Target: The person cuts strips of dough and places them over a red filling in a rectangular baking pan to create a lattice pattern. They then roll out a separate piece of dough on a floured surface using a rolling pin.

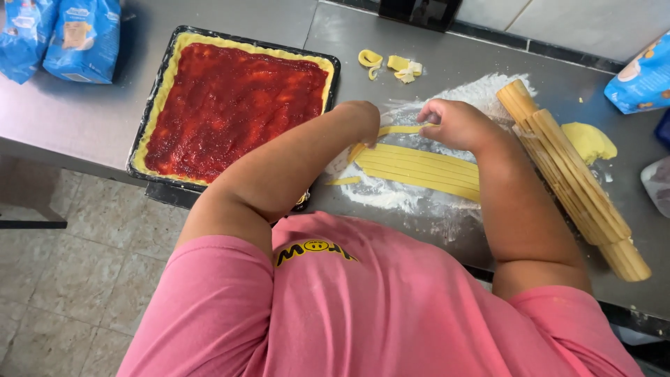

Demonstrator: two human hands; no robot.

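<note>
Two hands are busy at a bunch of yellow dough strips (419,169) lying side by side on a floury patch of the grey metal tabletop (84,119). The left hand (359,119) is at the near-left end of the strips, fingers curled down, pinching the end of one thin dough strip (399,130). The right hand (457,124) is just past the strips at their far edge, and it pinches the other end of that same thin strip, so the strip runs between the two hands. It is hard to tell if the strip is lifted off the flour or is lying on it. To the right of the strips, a wooden rolling pin (572,178) with ridges lies slanted, and a lump of yellow dough (590,142) sits just behind it. To the left of the strips is a dark baking tray (150,115) lined with dough and filled with red jam (234,105). Past the strips, farther back, are little dough scraps (391,64). Blue bags (59,35) sit far off to the left, beyond the tray, and another blue bag (645,77) is far right.
</note>
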